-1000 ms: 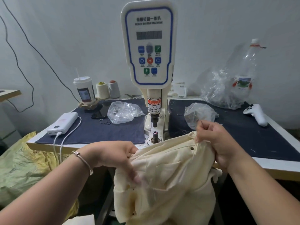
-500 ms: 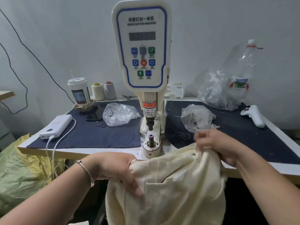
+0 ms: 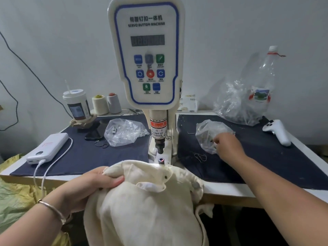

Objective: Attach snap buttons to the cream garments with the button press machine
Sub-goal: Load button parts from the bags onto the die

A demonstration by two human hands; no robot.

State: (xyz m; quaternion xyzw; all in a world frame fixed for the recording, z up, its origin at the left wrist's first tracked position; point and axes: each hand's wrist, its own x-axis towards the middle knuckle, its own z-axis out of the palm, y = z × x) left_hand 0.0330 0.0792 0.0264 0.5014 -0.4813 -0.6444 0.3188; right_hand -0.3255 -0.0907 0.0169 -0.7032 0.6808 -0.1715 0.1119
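At front centre of the head view, cream cotton garment (image 3: 147, 201), bunched over the near edge of the white work surface (image 3: 230, 189), its edge just beside the lower die (image 3: 161, 160) of the white servo button press machine (image 3: 147, 55), probably staged for pressing. Left hand (image 3: 92, 185) grips a fold, steadying it. Right hand (image 3: 229, 144), fingers curled, reaches into a small clear plastic bag (image 3: 207, 132) on navy cloth (image 3: 266, 157), likely for a snap; contents pinched cannot be told.

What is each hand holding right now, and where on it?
The left hand grips the cream garment by a bunched upper fold. The right hand reaches into the clear bag; any hold there cannot be told.
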